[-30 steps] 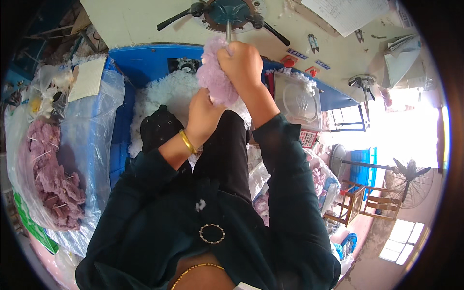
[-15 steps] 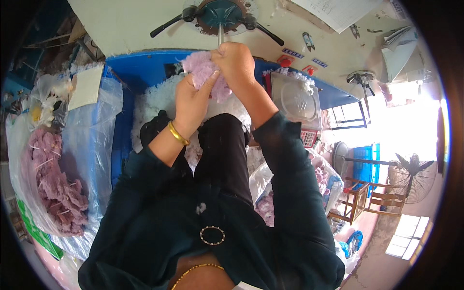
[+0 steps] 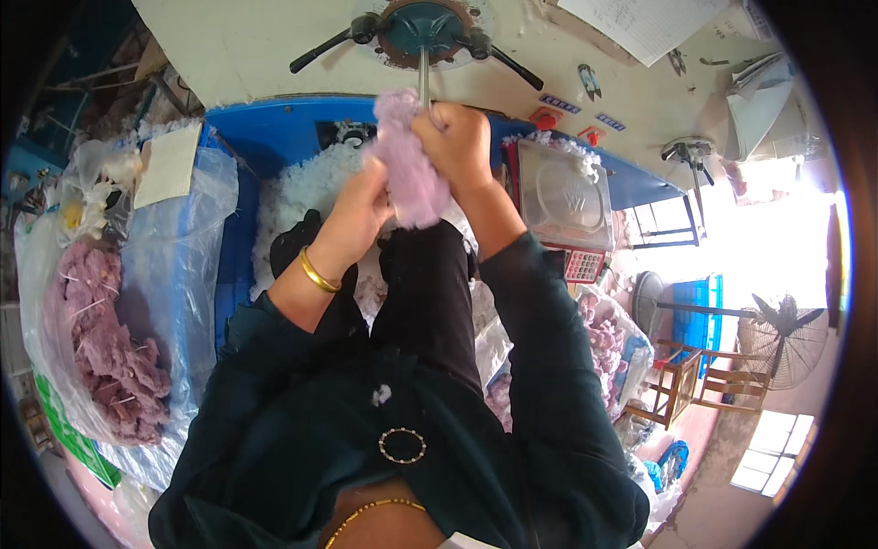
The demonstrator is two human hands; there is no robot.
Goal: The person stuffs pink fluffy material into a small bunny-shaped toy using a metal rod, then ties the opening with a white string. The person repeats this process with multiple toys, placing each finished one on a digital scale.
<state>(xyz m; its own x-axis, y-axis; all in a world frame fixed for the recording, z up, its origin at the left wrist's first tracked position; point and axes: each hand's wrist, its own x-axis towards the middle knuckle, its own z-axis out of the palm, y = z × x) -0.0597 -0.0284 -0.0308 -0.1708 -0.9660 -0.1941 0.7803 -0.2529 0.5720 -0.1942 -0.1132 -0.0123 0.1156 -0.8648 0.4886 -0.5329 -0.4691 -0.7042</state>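
A fluffy pink plush piece (image 3: 412,178), long and rounded, hangs just below a thin metal tube (image 3: 423,78) that comes down from a round green machine fitting (image 3: 421,35). My right hand (image 3: 457,142) is closed around its upper right side, close to the tube. On the other side my left hand (image 3: 361,215) grips its left edge with bent fingers, partly smeared by motion. Whether the tube's tip sits inside the plush is hidden by the right hand. White fluffy stuffing (image 3: 306,188) lies in the blue bin (image 3: 240,197) under my hands.
Black handles (image 3: 322,50) flank the fitting on the pale worktop (image 3: 229,46). Small snips (image 3: 589,80), red buttons (image 3: 546,119) and papers (image 3: 640,23) are to the right. A clear bag (image 3: 197,210) with pink plush pieces (image 3: 110,348) stands left; more plush (image 3: 604,352) is at right.
The plush has gone from bunched up to stretched out lengthwise, reaching lower. Both hands have come down slightly, and my right hand has shifted a little to the right.
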